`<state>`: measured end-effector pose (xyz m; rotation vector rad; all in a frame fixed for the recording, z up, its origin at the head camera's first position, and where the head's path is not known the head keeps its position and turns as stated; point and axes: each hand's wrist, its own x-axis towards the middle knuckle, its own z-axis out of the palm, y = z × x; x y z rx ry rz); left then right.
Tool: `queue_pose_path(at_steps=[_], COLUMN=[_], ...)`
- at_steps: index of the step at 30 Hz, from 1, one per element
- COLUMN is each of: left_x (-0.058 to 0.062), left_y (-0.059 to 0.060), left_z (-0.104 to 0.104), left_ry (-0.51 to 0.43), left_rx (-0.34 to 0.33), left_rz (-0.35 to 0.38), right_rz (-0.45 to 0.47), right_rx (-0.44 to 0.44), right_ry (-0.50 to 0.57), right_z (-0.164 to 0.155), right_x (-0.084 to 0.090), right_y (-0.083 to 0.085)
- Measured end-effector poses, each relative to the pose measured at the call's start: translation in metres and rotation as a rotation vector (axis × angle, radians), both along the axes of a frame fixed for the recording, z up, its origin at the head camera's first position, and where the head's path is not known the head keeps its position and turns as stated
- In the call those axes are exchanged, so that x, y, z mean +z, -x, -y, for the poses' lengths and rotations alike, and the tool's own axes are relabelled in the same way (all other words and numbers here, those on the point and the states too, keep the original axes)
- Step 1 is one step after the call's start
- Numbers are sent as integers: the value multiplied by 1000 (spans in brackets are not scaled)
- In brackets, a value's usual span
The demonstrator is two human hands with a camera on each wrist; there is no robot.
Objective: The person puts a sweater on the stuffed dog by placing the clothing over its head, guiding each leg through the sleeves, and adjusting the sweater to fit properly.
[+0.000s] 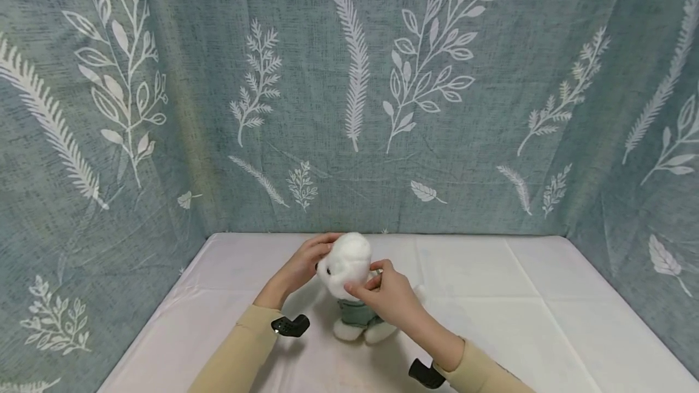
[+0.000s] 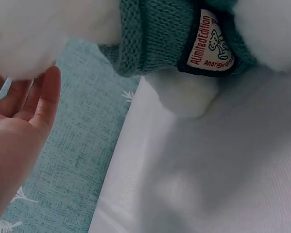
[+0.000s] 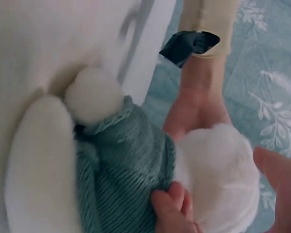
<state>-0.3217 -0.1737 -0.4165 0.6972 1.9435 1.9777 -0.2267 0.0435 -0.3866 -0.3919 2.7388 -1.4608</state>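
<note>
A white plush toy animal [image 1: 349,259] in a green knitted sweater [image 2: 160,34] sits upright on the white-covered table, its snout turned left. A cloth label [image 2: 209,43] with a small bear drawing is on the sweater. At the snout side of the head is my left hand [image 1: 306,262], its relaxed fingers [image 2: 48,94] touching the white fur from below in the left wrist view. My right hand [image 1: 394,296] holds the toy at the back of the head and neck, thumb toward the cheek and curled fingers [image 3: 172,204] against the sweater collar.
The white tablecloth [image 1: 491,320] has fold creases. Blue-green curtains [image 1: 306,96] with white leaf prints hang behind the table and at both sides. A black device [image 1: 290,325] is at my left wrist, another [image 1: 427,373] at my right.
</note>
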Motion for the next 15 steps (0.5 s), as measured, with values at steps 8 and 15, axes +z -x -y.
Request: queue_pose_path(at_steps=[8,15], left_x=[5,6], left_y=[-4,-12], left_z=[5,3], left_ry=[-1,89], left_rx=[34,115], left_rz=[-35,-144], right_rz=[-104,-110], right_rx=[-73,-53], right_ry=[-72,-58], right_z=[5,-13], right_x=[-4,-6], right_y=[10,24])
